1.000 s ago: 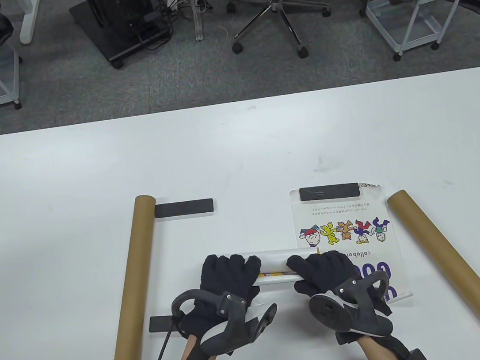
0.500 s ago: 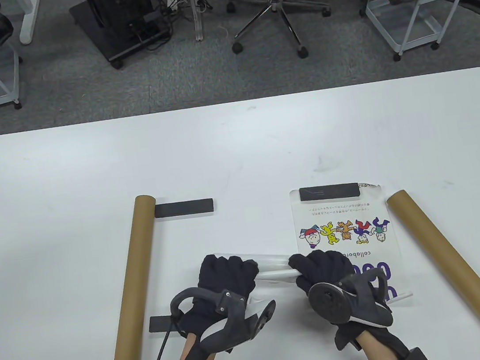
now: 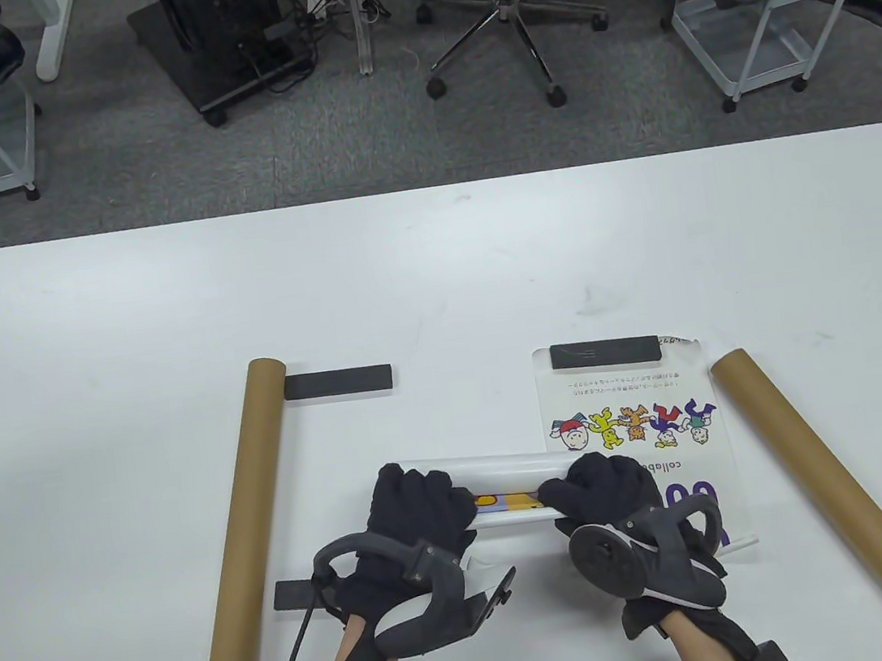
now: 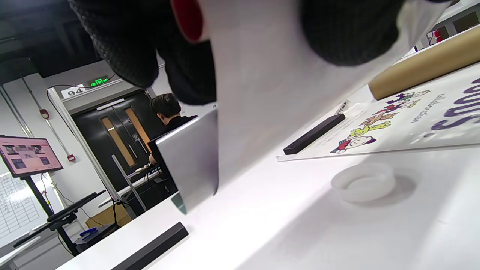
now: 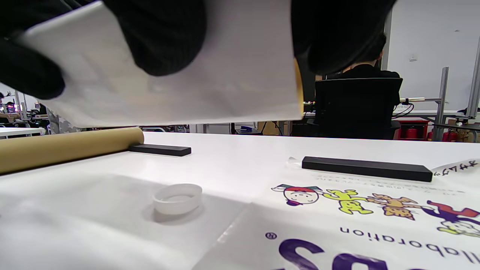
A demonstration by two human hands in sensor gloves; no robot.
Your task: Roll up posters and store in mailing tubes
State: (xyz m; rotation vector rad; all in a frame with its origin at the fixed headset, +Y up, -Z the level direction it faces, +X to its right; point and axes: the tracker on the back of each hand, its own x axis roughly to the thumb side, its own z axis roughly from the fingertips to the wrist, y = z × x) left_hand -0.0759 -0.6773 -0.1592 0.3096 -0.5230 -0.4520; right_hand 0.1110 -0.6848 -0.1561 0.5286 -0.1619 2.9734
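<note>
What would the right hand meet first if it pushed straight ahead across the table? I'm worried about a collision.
Likely the black bar weighing down the flat poster, beyond the right hand; depth is uncertain.

The bench [image 3: 432, 266] is plain white. Both mailing tubes [image 3: 242, 547] [image 3: 841, 495] are kraft brown. The flat poster [image 3: 633, 410] is white with purple lettering and a row of cartoon figures in yellow, orange, purple, red and green. The rolled poster [image 3: 502, 469] is white outside, with yellow and blue showing inside. The weight bars [image 3: 338, 382] are black. The cap [image 5: 177, 198] is translucent white. Each hand [image 3: 420, 505] [image 3: 607, 487] wears a black glove.
</note>
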